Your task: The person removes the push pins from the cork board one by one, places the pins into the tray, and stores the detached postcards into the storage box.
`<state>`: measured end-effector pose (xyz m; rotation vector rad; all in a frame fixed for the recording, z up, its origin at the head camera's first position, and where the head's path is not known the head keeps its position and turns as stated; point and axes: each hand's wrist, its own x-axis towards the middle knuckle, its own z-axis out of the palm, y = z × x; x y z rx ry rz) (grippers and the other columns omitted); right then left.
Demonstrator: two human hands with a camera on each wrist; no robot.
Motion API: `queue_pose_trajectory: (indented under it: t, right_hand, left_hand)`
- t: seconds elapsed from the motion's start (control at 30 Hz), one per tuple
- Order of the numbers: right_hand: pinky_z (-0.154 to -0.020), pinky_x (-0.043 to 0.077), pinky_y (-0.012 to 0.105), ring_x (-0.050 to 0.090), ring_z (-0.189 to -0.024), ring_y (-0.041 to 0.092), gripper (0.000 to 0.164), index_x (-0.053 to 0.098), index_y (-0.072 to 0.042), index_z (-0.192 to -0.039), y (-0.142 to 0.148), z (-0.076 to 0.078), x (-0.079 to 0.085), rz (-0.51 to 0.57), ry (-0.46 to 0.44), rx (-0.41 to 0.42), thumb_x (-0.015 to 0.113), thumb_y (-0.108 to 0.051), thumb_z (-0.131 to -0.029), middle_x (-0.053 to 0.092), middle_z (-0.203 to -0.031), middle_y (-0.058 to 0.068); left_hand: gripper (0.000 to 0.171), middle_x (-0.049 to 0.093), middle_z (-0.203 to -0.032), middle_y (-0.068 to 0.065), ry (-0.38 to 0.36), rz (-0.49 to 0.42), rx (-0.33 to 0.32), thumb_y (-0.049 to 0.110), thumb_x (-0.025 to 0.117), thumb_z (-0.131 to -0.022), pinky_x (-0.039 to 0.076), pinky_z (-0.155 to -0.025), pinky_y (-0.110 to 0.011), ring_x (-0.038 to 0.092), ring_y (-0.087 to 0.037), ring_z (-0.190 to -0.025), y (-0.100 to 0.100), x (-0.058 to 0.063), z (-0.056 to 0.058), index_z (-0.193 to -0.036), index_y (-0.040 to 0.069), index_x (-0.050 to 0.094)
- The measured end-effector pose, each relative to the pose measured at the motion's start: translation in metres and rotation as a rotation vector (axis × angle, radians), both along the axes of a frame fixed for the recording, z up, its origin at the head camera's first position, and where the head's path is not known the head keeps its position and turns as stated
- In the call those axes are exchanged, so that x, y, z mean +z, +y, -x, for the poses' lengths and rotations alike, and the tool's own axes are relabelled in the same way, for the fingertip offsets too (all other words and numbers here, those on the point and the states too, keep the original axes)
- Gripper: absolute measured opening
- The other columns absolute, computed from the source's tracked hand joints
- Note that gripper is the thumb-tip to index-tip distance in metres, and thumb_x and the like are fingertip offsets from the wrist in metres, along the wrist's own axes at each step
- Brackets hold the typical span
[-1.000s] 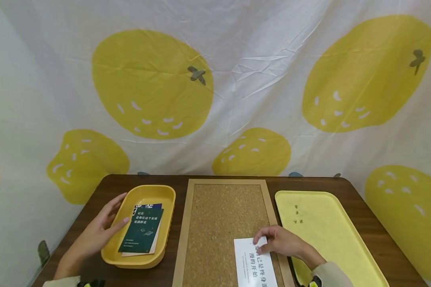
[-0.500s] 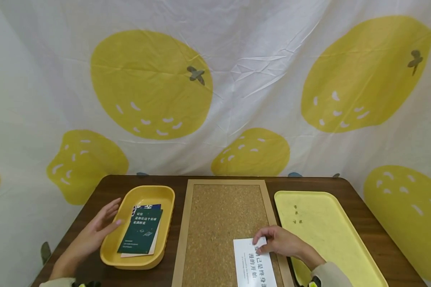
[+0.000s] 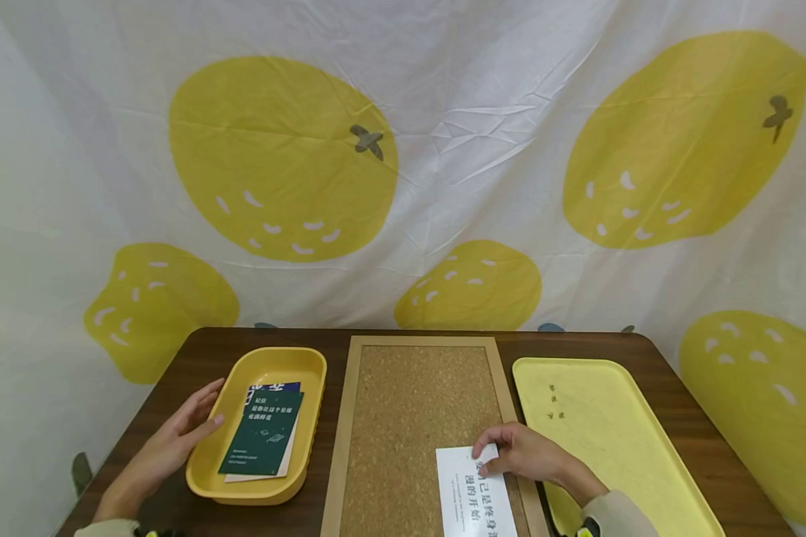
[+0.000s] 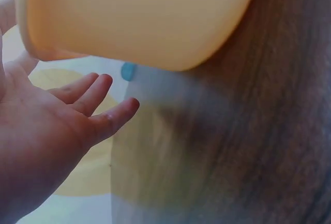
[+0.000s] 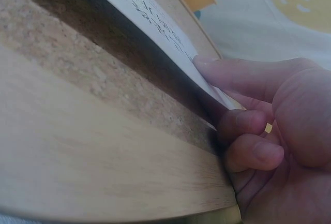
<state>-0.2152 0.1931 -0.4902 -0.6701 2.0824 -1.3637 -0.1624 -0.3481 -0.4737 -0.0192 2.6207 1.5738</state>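
In the head view my right hand (image 3: pixel 527 451) pinches a white card (image 3: pixel 466 492) with dark printed characters by its upper right corner. The card lies over the lower part of the framed cork board (image 3: pixel 419 410); the right wrist view shows its pinched edge (image 5: pixel 170 48) tilted up from the cork. My left hand (image 3: pixel 171 440) is at the left side of a yellow bin (image 3: pixel 208 477), fingers extended and apart. Its palm and loose fingers also show below the bin wall (image 4: pixel 139 22) in the left wrist view. Whether it touches the bin I cannot tell.
Inside the bin lies a small stack of cards, a dark green card (image 3: pixel 263 436) on top. Right of the board, a pale yellow tray (image 3: pixel 618 440) carries several tiny dark pieces (image 3: pixel 554 400). All stand on a dark wooden table (image 3: pixel 423 333) before a lemon-print cloth (image 3: pixel 470 149).
My left hand has drawn slightly left and toward me, its thumb moving back from the cards to the bin's rim. The right hand and the white card have stayed in place.
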Motion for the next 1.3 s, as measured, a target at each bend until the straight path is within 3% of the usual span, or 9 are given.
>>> queue_pose_trajectory:
  t: [0.3,0.57,0.7,0.97,1.13,1.3]
  right_hand:
    - [-0.068,0.048,0.025,0.059,-0.081,0.018,0.018,0.065,-0.003,-0.095,-0.001,0.0,0.0,-0.015,0.024,-0.001,0.071,-0.01,-0.08,0.066,-0.093,0.011]
    - [-0.068,0.046,0.024,0.058,-0.081,0.017,0.017,0.065,-0.004,-0.095,-0.002,0.0,-0.001,-0.026,0.035,-0.006,0.072,-0.01,-0.08,0.066,-0.094,0.01]
    - [-0.067,0.047,0.024,0.058,-0.081,0.018,0.018,0.065,-0.004,-0.094,-0.002,0.0,-0.001,-0.029,0.035,-0.009,0.072,-0.011,-0.079,0.066,-0.093,0.01]
    - [-0.068,0.046,0.024,0.057,-0.082,0.017,0.018,0.065,-0.005,-0.094,-0.001,-0.001,0.0,-0.024,0.038,-0.01,0.072,-0.01,-0.079,0.065,-0.093,0.01]
    - [-0.065,0.046,0.023,0.056,-0.08,0.016,0.018,0.065,-0.005,-0.094,-0.001,-0.001,0.001,-0.021,0.036,-0.013,0.072,-0.011,-0.079,0.065,-0.093,0.011]
    - [-0.064,0.044,0.022,0.055,-0.079,0.015,0.018,0.065,-0.005,-0.094,0.0,-0.002,0.001,-0.025,0.043,-0.014,0.072,-0.012,-0.079,0.065,-0.092,0.011]
  left_hand:
    - [0.072,0.024,-0.147,-0.023,-0.125,0.014,-0.003,0.041,0.054,-0.092,0.042,-0.096,-0.051,0.029,-0.041,-0.13,-0.005,-0.009,0.001,-0.15,0.028,0.014]
    - [0.074,0.003,-0.155,-0.019,-0.183,-0.032,-0.02,0.04,0.056,-0.091,0.026,-0.104,-0.061,0.016,-0.04,-0.135,-0.005,-0.016,0.001,-0.15,0.028,0.014]
    - [0.072,-0.001,-0.156,-0.016,-0.192,-0.083,-0.036,0.036,0.055,-0.093,0.025,-0.105,-0.06,0.012,-0.038,-0.136,-0.005,-0.017,0.001,-0.15,0.03,0.012]
    - [0.071,-0.008,-0.155,-0.013,-0.231,-0.203,-0.072,0.029,0.052,-0.095,0.034,-0.1,-0.043,0.012,-0.035,-0.133,-0.003,-0.018,0.001,-0.15,0.032,0.007]
    - [0.071,-0.011,-0.154,-0.013,-0.239,-0.235,-0.075,0.027,0.052,-0.095,0.028,-0.103,-0.047,0.008,-0.035,-0.134,-0.002,-0.019,0.002,-0.15,0.03,0.006]
    - [0.073,-0.011,-0.154,-0.013,-0.265,-0.232,-0.063,0.029,0.053,-0.095,0.03,-0.102,-0.049,0.011,-0.037,-0.132,0.0,-0.019,0.003,-0.149,0.031,0.005]
